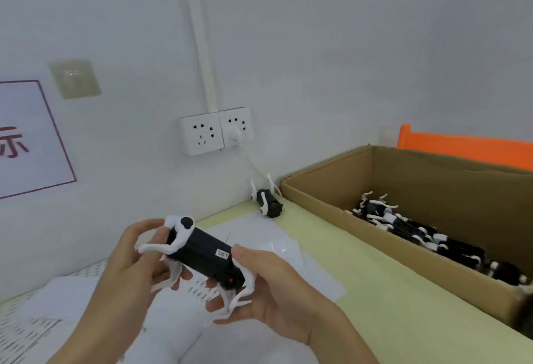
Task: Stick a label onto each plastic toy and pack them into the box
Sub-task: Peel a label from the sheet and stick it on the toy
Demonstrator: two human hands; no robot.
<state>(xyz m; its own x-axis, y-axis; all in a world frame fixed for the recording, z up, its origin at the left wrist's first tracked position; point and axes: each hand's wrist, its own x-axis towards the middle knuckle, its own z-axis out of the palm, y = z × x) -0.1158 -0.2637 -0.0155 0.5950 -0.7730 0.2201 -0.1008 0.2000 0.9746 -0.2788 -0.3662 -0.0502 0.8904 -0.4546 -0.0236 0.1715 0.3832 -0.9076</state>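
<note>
Labelling step: pressing the sticker onto a toy held in both hands.

Left hand (138, 259) and right hand (268, 285) grip the black-and-white toy dog (202, 254), right thumb beside its label (222, 253); next, probably carry it rightward to the cardboard box (331, 190) of packed toys (418, 231).

Blk/wht plastic toy (202, 254) w/ small label (222, 253), held over sheets (268, 245) by left hand (135, 265) & right hand (277, 285). 2nd toy (268, 200) by wall on table (375, 291). Cardboard box (326, 190) at right, w/ packed toys (427, 236). Wall sockets (215, 133), 1 plug in.
</note>
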